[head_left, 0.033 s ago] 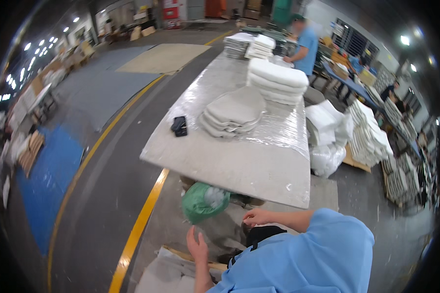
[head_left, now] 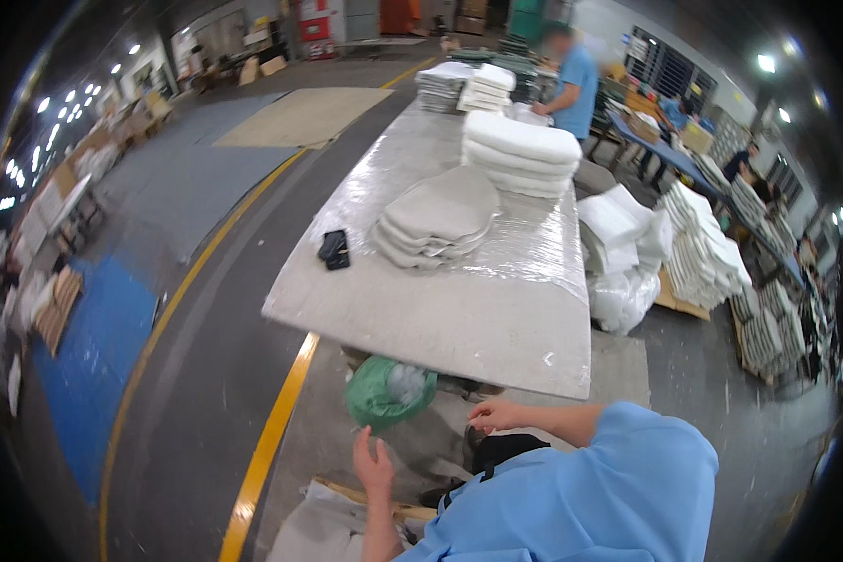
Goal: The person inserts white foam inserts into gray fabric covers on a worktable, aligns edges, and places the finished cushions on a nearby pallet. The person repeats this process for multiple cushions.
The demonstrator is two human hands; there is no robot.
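Observation:
My left hand [head_left: 373,461] is raised in front of me with its fingers apart, and nothing shows in it. It is just below a green plastic bag [head_left: 384,398] with whitish, see-through plastic at its mouth. My right hand [head_left: 494,415] hovers close to my waist, below the table's near edge. Its fingers are curled together; whatever they may hold is too small to make out. Ahead is a long table [head_left: 421,318] with a grey, partly plastic-wrapped top. On it are a stack of grey fabric pieces [head_left: 440,211] and a small black object [head_left: 333,249].
Thick white padding [head_left: 520,155] is piled farther along the table, where a person in blue [head_left: 576,89] stands. White stacks [head_left: 698,239] and a clear plastic bag [head_left: 625,302] lie to the right. Pale sheets [head_left: 314,529] are at my lower left, beside a yellow floor line [head_left: 272,450].
The view has shifted slightly, so the table and stacks appear a little farther left and higher. My hands keep nearly the same pose.

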